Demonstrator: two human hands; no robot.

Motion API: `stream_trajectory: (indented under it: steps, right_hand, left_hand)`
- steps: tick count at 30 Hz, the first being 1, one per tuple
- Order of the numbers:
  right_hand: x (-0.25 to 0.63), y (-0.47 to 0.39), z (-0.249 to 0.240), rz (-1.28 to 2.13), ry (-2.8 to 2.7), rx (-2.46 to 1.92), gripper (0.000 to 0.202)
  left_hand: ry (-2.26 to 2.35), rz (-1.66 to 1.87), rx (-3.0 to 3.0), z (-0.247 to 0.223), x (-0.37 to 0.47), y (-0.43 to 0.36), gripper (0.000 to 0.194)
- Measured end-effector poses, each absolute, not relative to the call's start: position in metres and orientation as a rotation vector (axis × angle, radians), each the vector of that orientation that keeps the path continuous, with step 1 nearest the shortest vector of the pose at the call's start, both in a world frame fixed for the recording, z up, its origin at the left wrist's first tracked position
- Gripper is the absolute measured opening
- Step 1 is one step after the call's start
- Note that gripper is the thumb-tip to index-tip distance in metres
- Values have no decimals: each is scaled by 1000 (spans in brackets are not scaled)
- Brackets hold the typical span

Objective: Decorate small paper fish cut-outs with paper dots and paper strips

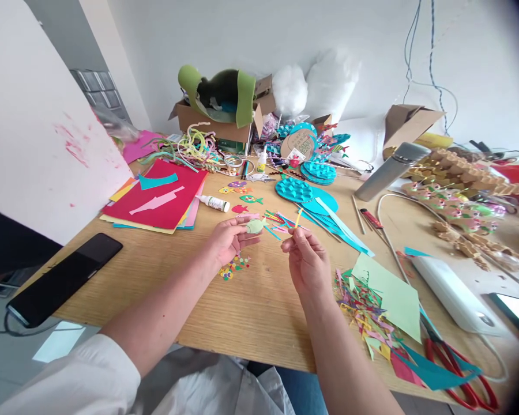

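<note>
Between the thumb and fingers of my left hand (pixel 233 241) is a light green paper fish (pixel 255 226), its tail toward the right. My right hand (pixel 305 251) pinches a thin yellow paper strip (pixel 299 219) that points upward. Between the hands, just beyond them, lie loose coloured paper strips (pixel 281 220). Several cut paper fish, among them a green one (pixel 251 199) and a red one (pixel 240 209), rest past my left hand. A white glue bottle (pixel 215 203) lies on its side there. Small round paper dots (pixel 232 270) are scattered beneath my left wrist.
Stacked coloured paper (pixel 155 190) and a black phone (pixel 69 276) are at left. Blue textured discs (pixel 294 190) lie ahead. At right are paper scraps (pixel 363 311), red-handled scissors (pixel 454 369), a box cutter (pixel 371 219), a grey flask (pixel 391 170) and a white device (pixel 456 291).
</note>
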State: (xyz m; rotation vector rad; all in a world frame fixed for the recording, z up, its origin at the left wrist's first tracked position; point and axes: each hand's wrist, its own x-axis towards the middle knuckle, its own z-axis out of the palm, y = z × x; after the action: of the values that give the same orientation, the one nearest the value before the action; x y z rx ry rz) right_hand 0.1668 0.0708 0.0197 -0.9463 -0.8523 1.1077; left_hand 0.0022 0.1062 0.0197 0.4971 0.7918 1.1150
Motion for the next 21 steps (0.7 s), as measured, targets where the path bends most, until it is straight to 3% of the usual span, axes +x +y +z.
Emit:
stream_trajectory:
  steps: [21]
  right_hand:
    - [152, 61, 9, 1507, -1212, -897, 42]
  left_hand:
    - [674, 1129, 407, 23, -6, 108, 30]
